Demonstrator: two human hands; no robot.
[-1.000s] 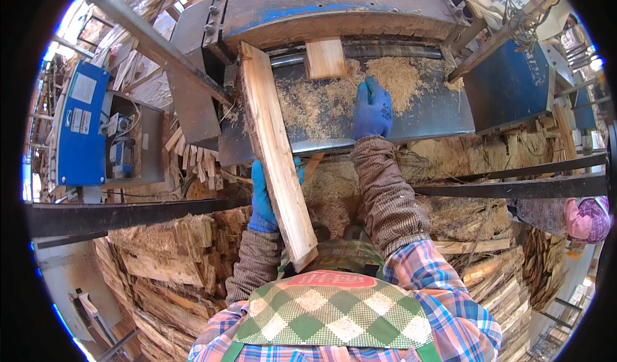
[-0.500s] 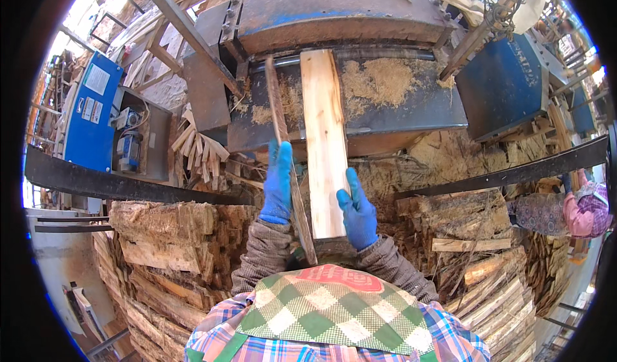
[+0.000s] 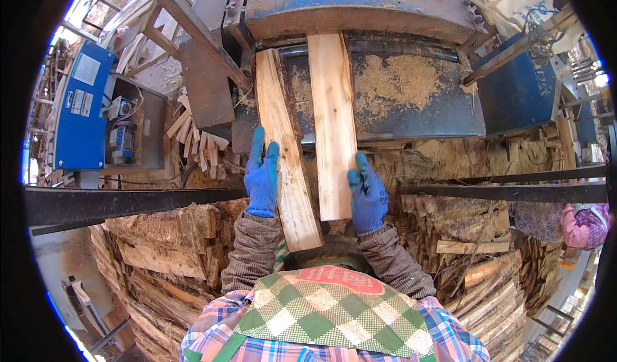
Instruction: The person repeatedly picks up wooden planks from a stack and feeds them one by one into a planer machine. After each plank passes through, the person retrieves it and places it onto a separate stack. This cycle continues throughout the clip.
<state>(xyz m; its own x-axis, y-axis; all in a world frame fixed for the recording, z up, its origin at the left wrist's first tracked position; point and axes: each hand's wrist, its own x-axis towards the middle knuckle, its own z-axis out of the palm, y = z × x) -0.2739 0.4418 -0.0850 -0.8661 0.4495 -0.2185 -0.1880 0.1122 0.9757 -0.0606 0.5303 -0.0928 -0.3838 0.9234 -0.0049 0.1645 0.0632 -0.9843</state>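
Two long pale wooden boards lie side by side on the metal machine bed, their near ends reaching out toward me. The left board [image 3: 284, 150] is slanted, with bark along its right edge, and now lies broad face up. The right board [image 3: 333, 127] is straighter, its far end at the roller under the machine's hood. In a blue glove, my left hand [image 3: 261, 181] rests against the left board's outer edge, fingers stretched out and thumb apart. My right hand [image 3: 369, 198], also gloved, is at the right board's outer edge near its close end, fingers extended.
Sawdust [image 3: 402, 85] is spread over the metal bed [image 3: 437, 119]. A heavy hood [image 3: 353, 15] spans its far side. A blue control cabinet [image 3: 85, 108] stands left. Stacked slabs [image 3: 160, 246] flank me below dark rails [image 3: 135, 201]. Another person [image 3: 585, 226] is at far right.
The left board has turned from its narrow edge onto its broad face. My left hand has shifted slightly left, and the right board has moved a little farther forward toward the hood.
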